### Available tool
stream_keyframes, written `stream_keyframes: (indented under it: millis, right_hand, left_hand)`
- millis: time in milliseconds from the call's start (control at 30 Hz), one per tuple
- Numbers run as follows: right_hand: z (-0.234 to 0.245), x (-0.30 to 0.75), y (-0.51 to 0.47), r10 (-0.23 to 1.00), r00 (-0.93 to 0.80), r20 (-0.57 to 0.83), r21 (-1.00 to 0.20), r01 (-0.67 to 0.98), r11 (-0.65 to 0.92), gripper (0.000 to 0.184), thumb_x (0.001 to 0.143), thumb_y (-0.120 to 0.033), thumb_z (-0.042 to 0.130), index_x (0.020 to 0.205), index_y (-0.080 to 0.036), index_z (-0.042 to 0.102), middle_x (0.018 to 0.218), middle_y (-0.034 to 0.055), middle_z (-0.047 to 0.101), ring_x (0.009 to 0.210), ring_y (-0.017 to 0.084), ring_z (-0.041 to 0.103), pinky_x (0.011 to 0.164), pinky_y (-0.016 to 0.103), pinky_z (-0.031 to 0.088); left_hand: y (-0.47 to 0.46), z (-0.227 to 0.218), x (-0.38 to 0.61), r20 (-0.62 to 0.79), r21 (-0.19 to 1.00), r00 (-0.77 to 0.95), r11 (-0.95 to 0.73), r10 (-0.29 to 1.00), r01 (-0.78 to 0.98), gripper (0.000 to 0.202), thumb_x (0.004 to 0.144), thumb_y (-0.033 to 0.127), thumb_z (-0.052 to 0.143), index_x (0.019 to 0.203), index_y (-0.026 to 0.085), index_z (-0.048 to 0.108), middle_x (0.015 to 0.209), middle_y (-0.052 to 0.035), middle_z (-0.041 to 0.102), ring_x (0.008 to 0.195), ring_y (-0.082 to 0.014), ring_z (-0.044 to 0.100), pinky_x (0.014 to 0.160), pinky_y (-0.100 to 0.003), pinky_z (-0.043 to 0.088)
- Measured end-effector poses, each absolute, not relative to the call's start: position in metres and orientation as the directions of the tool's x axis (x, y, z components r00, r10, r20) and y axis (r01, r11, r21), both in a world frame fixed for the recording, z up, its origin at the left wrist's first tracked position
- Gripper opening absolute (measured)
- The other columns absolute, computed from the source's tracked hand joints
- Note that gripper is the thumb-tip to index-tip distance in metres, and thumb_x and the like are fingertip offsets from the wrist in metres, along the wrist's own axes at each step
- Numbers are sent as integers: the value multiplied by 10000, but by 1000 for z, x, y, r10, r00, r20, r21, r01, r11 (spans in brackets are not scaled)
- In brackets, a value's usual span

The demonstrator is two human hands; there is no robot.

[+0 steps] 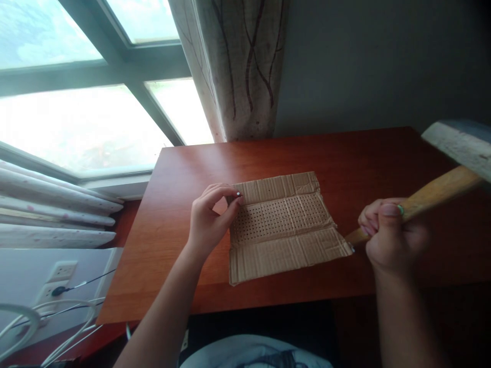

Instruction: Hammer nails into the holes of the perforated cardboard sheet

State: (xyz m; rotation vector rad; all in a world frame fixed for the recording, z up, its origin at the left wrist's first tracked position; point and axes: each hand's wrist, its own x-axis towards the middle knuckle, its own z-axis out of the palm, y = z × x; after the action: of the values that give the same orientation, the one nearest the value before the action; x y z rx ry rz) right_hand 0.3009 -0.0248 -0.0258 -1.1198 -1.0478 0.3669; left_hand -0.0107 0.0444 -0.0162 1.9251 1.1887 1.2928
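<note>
My left hand point(213, 217) is at the upper left corner of a flattened sheet of brown cardboard point(274, 250). Its thumb and forefinger pinch a small nail point(238, 193), whose bright round head shows just above the fingertips. Rows of small holes run across the cardboard's middle panel, and fold creases cross it. Off to the right, my right hand point(395, 230) is wrapped round the wooden handle point(441, 191) of a hammer. The hammer's head point(460, 145) is raised at the right edge of the view, partly cut off.
The cardboard lies on a reddish-brown wooden table point(192, 168). Beyond it hang a patterned curtain point(245, 66) and a dark wall. At the left are a bright window point(69, 128), a wall socket point(63, 271) with a black plug, and several loose cables point(76, 306).
</note>
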Motion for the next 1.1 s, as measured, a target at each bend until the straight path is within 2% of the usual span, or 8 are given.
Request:
stream_keyframes:
  millis: [1100]
  right_hand:
    - [-24,301,-27,719,476,506,-862,240,447,388,948,-372,670,650,-206,487,522,-77,408,398,77,374,376,257,277]
  left_hand:
    - [45,-18,-9,472,779,140,-486,870,395,26,872,220,722,896,212,715,871,-28,710,835,-174,655,831,-323,527]
